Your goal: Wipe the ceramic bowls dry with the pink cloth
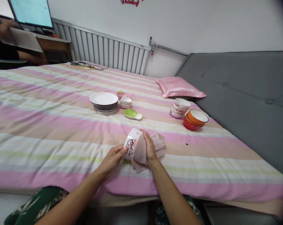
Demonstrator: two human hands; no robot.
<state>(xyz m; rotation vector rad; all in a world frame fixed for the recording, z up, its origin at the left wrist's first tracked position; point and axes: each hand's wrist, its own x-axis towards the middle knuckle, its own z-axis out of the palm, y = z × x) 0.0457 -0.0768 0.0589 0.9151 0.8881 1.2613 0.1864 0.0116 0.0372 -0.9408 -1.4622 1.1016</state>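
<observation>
A white bowl (131, 144) with a black and red blossom print is tilted on its side above the near part of the bed. My left hand (114, 156) grips its left edge, thumb on the printed outside. My right hand (149, 148) presses a dusty-pink cloth (139, 156) against the bowl's right side, fingers wrapped over it. Part of the cloth hangs down in front and part spreads to the right of the hand. The bowl's inside is hidden.
On the striped bedspread (68, 125) are a stack of plates (104, 104), small dishes (126, 101), a green-and-white dish (132, 114), stacked printed bowls (179, 107) and orange and red bowls (195, 119). A pink pillow (180, 87) lies by the grey headboard (240, 84). A person sits far left.
</observation>
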